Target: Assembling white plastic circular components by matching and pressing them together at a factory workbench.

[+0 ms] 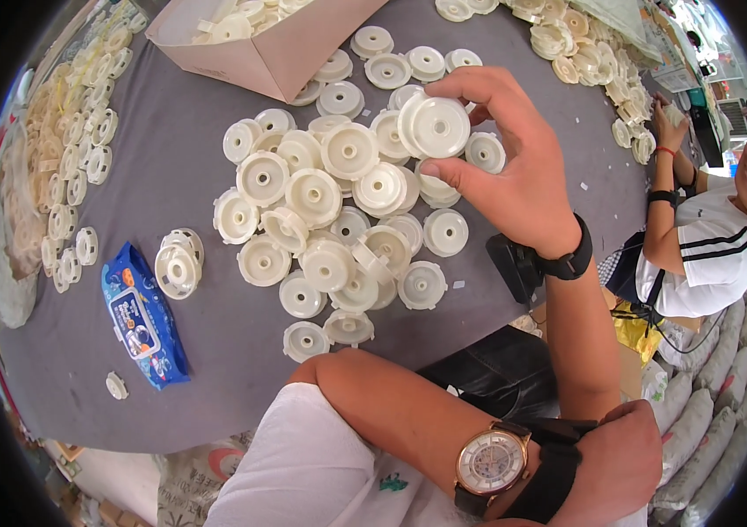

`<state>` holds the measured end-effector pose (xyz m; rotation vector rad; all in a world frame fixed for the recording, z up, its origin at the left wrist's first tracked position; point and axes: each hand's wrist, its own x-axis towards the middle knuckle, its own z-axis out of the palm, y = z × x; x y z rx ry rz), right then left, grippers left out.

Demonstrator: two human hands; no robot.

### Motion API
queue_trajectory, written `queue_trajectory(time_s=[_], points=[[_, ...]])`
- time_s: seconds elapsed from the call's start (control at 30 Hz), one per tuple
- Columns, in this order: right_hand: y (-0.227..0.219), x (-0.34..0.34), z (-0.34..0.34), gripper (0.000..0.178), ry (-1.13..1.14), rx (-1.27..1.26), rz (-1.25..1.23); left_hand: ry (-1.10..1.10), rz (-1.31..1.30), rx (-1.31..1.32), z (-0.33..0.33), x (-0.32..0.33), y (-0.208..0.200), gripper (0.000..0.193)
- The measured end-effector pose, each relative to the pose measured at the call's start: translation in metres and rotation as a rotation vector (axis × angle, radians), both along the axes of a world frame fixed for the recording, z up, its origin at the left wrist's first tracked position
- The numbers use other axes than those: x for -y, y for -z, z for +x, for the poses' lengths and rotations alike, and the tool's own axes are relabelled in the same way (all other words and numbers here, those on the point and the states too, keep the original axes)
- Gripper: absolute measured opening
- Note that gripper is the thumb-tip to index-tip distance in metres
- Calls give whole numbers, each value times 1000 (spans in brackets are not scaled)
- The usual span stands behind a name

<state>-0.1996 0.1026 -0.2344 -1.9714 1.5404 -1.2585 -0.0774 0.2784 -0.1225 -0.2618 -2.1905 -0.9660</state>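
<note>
My right hand (pixel 514 167), with a black band at the wrist, reaches over the far side of a pile of white plastic discs (pixel 312 198). Its thumb and fingers close around a white plastic disc (pixel 440 127); another rim shows right behind it, perhaps a second disc held along. The piled discs are round with raised hubs and small edge tabs, lying at many angles. My left arm, wearing a round gold-rimmed watch (pixel 491 460), bends across my body. My left hand (pixel 610 465) rests against my right arm near the lower right, its fingers mostly hidden.
A cardboard box (pixel 277 53) of discs stands beyond the pile. A blue wipes pack (pixel 145 316), a small disc stack (pixel 179 265) and rows of discs (pixel 84 167) lie leftward on the grey cloth (pixel 242 351). Another person (pixel 698 237) sits at the right beside stacked sacks (pixel 733 351).
</note>
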Motion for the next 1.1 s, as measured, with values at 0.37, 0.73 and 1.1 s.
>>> queue_trajectory(time_s=[0.37,0.73,1.1], points=[[26,-31,-32,49,168,189,111,84,-23,-19,5,-1,-3,14],[65,-11,-107,48,567,-363,118,-18,-13,91,-19,-31,-6,14],[32,-22,46,44,73,-286,131,-26,24,141,1,5,6,14]])
